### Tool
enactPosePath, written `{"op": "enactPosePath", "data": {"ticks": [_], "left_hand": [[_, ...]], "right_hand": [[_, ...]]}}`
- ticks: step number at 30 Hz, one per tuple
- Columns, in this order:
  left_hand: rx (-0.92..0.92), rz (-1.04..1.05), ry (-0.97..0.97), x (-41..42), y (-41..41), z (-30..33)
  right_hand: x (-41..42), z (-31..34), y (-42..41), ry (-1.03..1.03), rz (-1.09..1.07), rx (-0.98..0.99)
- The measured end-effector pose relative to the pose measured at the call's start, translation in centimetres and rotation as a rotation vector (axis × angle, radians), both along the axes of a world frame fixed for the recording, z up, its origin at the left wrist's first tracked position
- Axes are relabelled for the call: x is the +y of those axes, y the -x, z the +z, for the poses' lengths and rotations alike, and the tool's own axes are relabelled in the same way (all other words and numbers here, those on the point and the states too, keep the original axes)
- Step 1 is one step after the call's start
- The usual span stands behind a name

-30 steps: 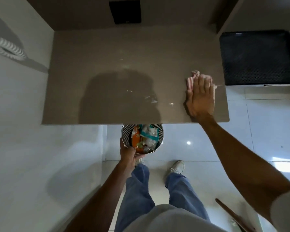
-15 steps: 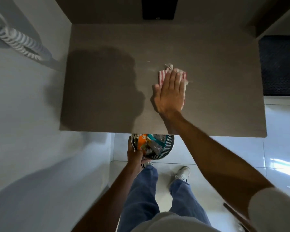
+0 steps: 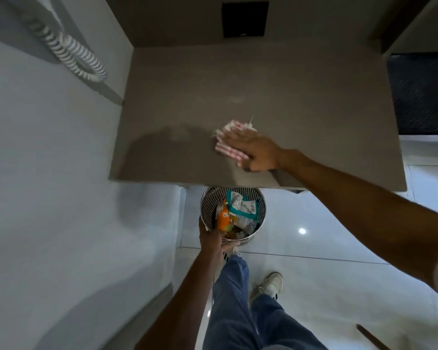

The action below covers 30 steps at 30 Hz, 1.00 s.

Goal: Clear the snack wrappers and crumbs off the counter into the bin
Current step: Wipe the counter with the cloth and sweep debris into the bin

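The bin, wrappers already inside, is gripped at its rim by the left hand below the counter edge. The cloth has been swept nearer that edge under the flat right hand, so crumbs are probably about to drop in.

Coiled white cord, black wall panel, dark mesh tray
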State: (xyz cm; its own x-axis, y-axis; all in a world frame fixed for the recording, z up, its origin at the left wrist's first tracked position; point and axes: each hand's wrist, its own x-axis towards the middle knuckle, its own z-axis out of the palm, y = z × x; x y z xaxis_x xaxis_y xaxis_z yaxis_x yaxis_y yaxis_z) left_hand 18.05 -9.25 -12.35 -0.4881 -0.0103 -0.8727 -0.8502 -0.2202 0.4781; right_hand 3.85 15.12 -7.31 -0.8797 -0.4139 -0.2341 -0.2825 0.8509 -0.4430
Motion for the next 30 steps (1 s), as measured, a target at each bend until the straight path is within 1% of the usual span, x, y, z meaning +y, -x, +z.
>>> {"op": "enactPosePath", "data": {"ticks": [2, 4, 5, 7, 9, 11, 12, 15, 16, 17, 18, 19, 20, 21, 22, 24, 26, 28, 30], "left_hand": [[-0.041, 0.043, 0.021, 0.3, -0.7, 0.5], [-0.047, 0.046, 0.016, 0.7, -1.5, 1.0], [-0.033, 0.048, 0.008, 0.9, -2.0, 1.4], [0.014, 0.044, -0.021, 1.1, -3.4, 2.0], [0.053, 0.031, -0.039, 1.6, -4.8, 2.6], [0.088, 0.024, -0.083, 1.7, -6.2, 2.9], [0.094, 0.010, -0.099, 1.8, -6.5, 3.0], [0.106, -0.062, -0.039, 2.2, -7.6, 3.4], [0.114, -0.075, -0.048, 2.2, -8.0, 3.4], [0.124, -0.092, -0.049, 2.4, -8.4, 3.3], [0.124, -0.119, -0.027, 2.8, -8.7, 3.4], [0.111, -0.144, 0.015, 3.3, -8.7, 3.6], [0.093, -0.168, 0.061, 3.9, -8.9, 4.0], [0.072, -0.190, 0.093, 4.4, -9.3, 4.3], [0.058, -0.215, 0.104, 4.9, -9.5, 4.5], [0.041, -0.249, 0.094, 5.9, -9.7, 4.7], [0.033, -0.287, 0.075, 6.9, -9.8, 4.7], [0.016, -0.327, 0.053, 8.1, -9.6, 4.6], [0.008, -0.389, 0.059, 9.3, -9.2, 4.4]], "right_hand": [[-0.7, 0.0, -3.3, 0.083, -0.047, -0.053], [-2.0, 0.9, -6.2, 0.123, -0.053, -0.070], [-2.8, 1.0, -8.0, 0.153, -0.035, -0.079], [-4.5, 0.3, -11.9, 0.289, -0.036, -0.118], [-5.7, -1.1, -16.2, 0.193, 0.016, -0.107], [-6.7, -2.9, -19.6, 0.200, 0.035, 0.018], [-7.2, -2.8, -20.0, 0.337, -0.111, 0.061], [-7.6, -1.3, -21.2, 0.792, -0.580, -0.270], [-7.1, -0.9, -20.9, 0.982, -0.773, -0.442], [-6.2, -0.3, -20.5, 1.203, -0.978, -0.521], [-5.1, 0.5, -20.7, 1.392, -1.082, -0.545], [-4.0, 1.5, -20.9, 1.656, -1.138, -0.602], [-2.8, 2.4, -21.4, 1.877, -1.159, -0.661], [-1.9, 2.9, -22.0, 2.023, -1.190, -0.717], [-0.8, 3.4, -22.5, 2.130, -1.212, -0.711], [1.0, 4.5, -23.3, 2.180, -1.228, -0.675], [3.0, 5.1, -23.4, 2.071, -1.229, -0.685], [5.1, 5.4, -22.7, 1.856, -1.290, -0.692], [7.3, 5.8, -21.3, 1.731, -1.380, -0.581]]}}
